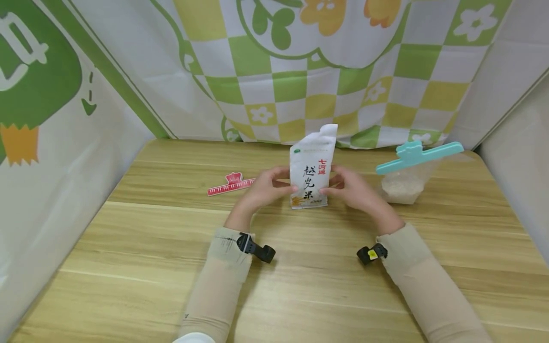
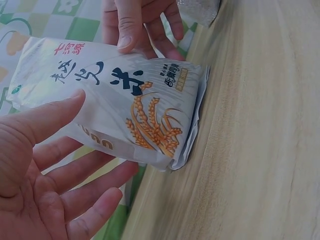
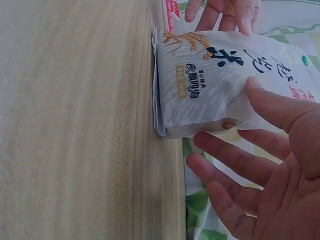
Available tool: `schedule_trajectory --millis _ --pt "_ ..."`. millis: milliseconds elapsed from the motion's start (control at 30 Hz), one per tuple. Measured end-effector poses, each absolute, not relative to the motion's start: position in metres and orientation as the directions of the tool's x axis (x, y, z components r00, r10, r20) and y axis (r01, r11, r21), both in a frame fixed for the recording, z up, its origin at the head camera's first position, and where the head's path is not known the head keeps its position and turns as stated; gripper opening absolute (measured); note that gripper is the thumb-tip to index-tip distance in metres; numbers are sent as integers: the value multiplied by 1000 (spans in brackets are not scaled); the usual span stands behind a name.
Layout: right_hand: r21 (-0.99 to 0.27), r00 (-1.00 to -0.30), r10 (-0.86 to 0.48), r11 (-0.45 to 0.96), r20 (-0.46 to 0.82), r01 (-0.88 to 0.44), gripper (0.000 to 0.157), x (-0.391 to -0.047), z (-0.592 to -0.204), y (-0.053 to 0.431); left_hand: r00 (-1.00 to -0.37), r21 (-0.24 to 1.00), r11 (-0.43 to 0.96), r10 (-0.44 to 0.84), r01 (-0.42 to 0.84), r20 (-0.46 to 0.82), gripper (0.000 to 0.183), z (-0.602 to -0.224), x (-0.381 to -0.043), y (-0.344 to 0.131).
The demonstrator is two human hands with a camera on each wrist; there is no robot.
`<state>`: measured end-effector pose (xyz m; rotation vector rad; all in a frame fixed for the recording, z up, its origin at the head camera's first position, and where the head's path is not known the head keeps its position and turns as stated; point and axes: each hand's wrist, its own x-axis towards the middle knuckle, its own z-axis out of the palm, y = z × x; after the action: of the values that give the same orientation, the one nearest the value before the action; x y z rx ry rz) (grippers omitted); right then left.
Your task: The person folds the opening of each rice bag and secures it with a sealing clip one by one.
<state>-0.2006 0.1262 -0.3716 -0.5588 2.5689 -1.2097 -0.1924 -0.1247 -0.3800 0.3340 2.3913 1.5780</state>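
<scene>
Presently, a white plastic rice bag with black and red characters [image 1: 310, 164] stands upright between the two hands, its lower end at the pale wood-grain table [image 1: 300, 290] and its top rising to a peak toward one o'clock. The left hand [image 1: 269, 186] is at its nine o'clock side, the right hand [image 1: 352, 189] at its three o'clock side. Each grip is loose: the thumb lies against the front of the bag, while the other fingers spread along the side and partly behind it, where their tips are hidden.

Toward nine o'clock, just beyond the left hand, a flat red-and-white clip with a piano-key pattern [image 1: 228, 187] rests on the table. Toward three o'clock, near the right forearm, stands a clear plastic bag of pale grains [image 1: 402, 187], a long turquoise plastic clip [image 1: 422, 156] slanting across its upper part. At twelve o'clock hangs a green, yellow and white checked cloth [image 1: 289, 88].
</scene>
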Motion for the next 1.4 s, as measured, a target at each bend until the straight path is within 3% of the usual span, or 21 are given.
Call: schedule_trajectory --millis 667,1400 --pt "-762 -889 -455 591 -43 -265 53 -202 -372 129 -935 896 436 345 83 -81 48 -378 -192 -121" --pt "-735 -887 -458 621 -58 -273 46 -188 -370 140 -905 891 442 414 102 -102 48 -377 -185 -114"
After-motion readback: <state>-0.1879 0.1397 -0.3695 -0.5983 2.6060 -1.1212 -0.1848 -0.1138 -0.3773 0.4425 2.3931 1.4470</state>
